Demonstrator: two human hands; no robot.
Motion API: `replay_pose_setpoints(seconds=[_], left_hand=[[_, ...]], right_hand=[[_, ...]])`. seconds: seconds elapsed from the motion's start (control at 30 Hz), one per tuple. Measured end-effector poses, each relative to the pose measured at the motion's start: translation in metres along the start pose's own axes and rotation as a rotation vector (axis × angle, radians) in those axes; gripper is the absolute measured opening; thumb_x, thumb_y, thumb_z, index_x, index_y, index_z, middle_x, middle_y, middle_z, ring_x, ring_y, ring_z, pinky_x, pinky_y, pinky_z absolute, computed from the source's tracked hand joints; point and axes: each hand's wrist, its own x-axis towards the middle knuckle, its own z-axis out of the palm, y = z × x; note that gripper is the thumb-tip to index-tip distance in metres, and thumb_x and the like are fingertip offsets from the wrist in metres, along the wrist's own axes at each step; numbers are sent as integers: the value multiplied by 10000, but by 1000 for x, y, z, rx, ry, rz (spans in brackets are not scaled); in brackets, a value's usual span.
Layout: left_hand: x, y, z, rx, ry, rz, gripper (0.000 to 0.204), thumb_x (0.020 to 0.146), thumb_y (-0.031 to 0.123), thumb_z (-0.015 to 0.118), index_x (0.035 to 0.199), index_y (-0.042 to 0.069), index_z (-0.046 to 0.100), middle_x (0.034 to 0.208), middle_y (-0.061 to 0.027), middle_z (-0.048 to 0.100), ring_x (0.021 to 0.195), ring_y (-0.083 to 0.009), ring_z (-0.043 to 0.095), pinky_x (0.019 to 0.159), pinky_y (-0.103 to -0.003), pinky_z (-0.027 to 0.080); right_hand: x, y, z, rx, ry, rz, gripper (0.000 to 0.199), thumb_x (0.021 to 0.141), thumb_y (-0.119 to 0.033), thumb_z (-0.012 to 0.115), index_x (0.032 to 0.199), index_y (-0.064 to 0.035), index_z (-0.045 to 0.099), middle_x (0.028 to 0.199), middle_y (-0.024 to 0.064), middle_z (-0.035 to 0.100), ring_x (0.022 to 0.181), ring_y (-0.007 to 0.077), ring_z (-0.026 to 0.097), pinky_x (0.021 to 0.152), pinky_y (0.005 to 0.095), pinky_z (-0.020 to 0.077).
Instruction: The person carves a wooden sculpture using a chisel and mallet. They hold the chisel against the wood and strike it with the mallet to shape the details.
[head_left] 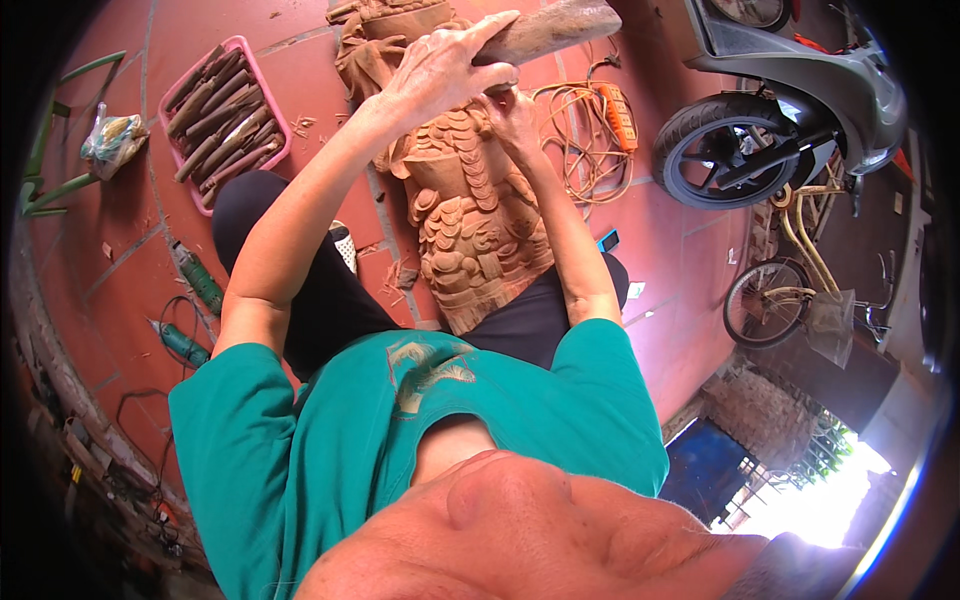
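I see the carved wooden statue (pixel 465 215) lying on the tiled floor (pixel 320 80) and against the lap, its long axis running straight away from the body. My left hand (pixel 440 65) is closed around a wooden mallet (pixel 555 28) above the far part. My right hand (pixel 512 112) is pinching something small against the carving; I cannot tell what. A pink tray (pixel 262 78) of chisels lies to the left, an orange cable (pixel 580 130) to the right, a scooter (pixel 780 100) beyond.
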Motion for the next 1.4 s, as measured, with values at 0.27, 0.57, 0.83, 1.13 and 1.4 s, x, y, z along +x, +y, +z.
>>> replay_pose_setpoints(seconds=[0.27, 0.57, 0.83, 1.13, 1.4], left_hand=[[-13, 3, 11, 227, -322, -1, 650, 866, 296, 668, 1440, 146, 404, 914, -214, 668, 855, -354, 664, 752, -436, 523], [-13, 4, 13, 100, -47, 81, 649, 858, 268, 664, 1446, 198, 400, 934, -214, 669, 844, -380, 664, 754, -460, 524], [-13, -9, 10, 274, -215, -20, 672, 847, 252, 652, 1450, 128, 384, 948, -206, 681, 882, -368, 661, 771, -455, 515], [-6, -10, 3, 241, -59, 22, 645, 873, 318, 639, 1457, 207, 388, 973, -192, 686, 873, -356, 672, 781, -456, 528], [-8, 1, 10, 23, -59, 35, 664, 863, 300, 658, 1457, 184, 384, 969, -205, 680, 860, -367, 673, 768, -449, 526]], right_hand=[[-5, 26, 4, -219, -22, -50, 224, 792, -22, 576, 1009, 2, 625, 779, 188, 651, 677, 293, 633, 621, 378, 482], [-1, 1, 3, 17, 20, -7, 169, 841, -73, 647, 982, 5, 596, 797, 220, 658, 769, 363, 675, 642, 423, 512], [2, 24, -6, 133, 62, 211, 198, 861, -144, 694, 984, 8, 667, 853, 144, 717, 771, 206, 697, 683, 327, 527], [-3, 36, -5, 256, 60, 186, 222, 869, -167, 708, 970, 23, 656, 805, 120, 708, 732, 174, 679, 667, 308, 513], [-2, 4, -5, -2, 35, 100, 180, 866, -101, 691, 985, 20, 632, 811, 160, 702, 757, 272, 702, 665, 349, 527]])
